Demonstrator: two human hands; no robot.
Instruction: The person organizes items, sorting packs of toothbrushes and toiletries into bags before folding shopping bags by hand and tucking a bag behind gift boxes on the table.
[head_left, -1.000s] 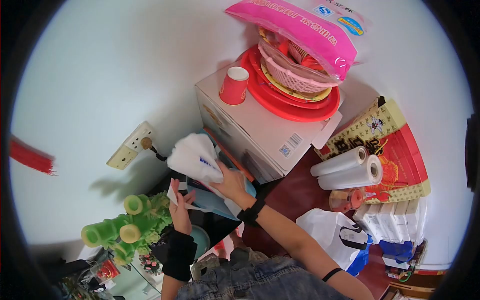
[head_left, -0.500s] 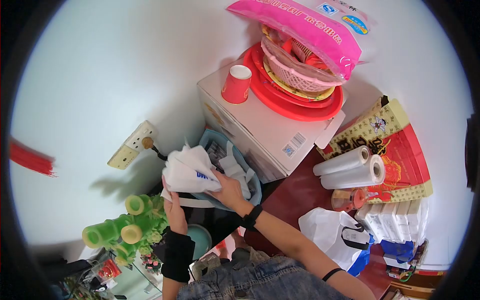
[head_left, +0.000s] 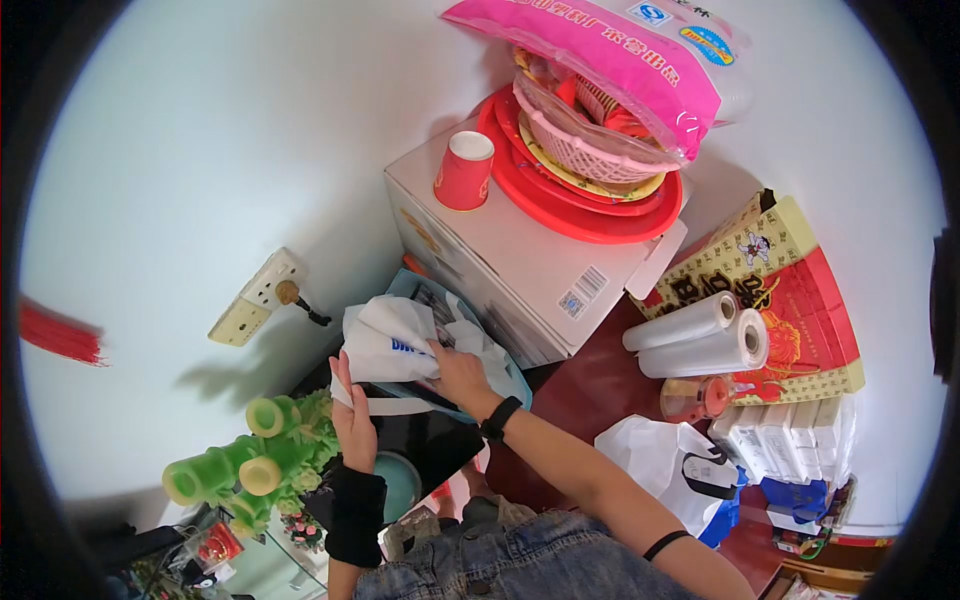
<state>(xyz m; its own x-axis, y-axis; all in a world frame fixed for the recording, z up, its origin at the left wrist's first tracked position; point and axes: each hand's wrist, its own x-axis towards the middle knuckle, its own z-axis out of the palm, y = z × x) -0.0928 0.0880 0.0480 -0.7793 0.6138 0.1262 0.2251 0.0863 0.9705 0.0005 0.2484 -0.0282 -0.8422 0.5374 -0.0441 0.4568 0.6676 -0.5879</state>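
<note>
A soft white cloth bag (head_left: 382, 335) with blue lettering lies at the near-left side of a light blue bin (head_left: 518, 388), partly over its opening. My right hand (head_left: 463, 380) is closed on the bag's right edge, its fingertips partly hidden. A white strap (head_left: 395, 406) runs from the bag across the fingers of my left hand (head_left: 356, 425). That hand is upright with its fingers stretched out, just below the bag. Other white material (head_left: 478, 340) and dark packets (head_left: 436, 302) show inside the bin.
A white box (head_left: 480, 260) behind the bin carries a red paper cup (head_left: 463, 172), red plates (head_left: 570, 225) and a pink basket (head_left: 585, 145). Green vases (head_left: 210, 468) stand at left. Plastic rolls (head_left: 700, 345) and a white bag (head_left: 650, 465) are at right.
The white cloth bag has been lowered from above the bin's left side onto it. My left hand has come off the bag's body, fingers straightened; my right hand stays on it.
</note>
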